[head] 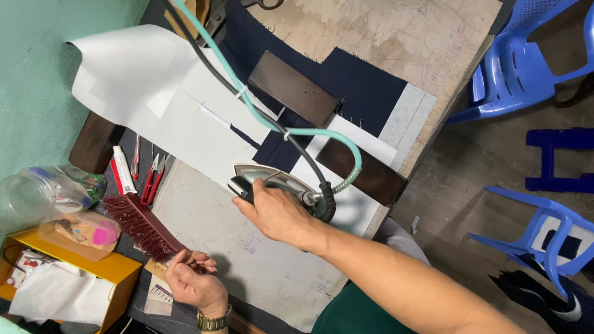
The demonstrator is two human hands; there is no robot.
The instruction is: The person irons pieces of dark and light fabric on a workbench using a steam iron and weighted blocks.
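The right hand grips the handle of the steam iron, which sits on white fabric near the tabletop's front edge; the left hand closes around the red brush's wooden handle by the left edge, beside red snips.

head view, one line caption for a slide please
Right hand grips a steam iron on white fabric while the left hand rests by a red brush.
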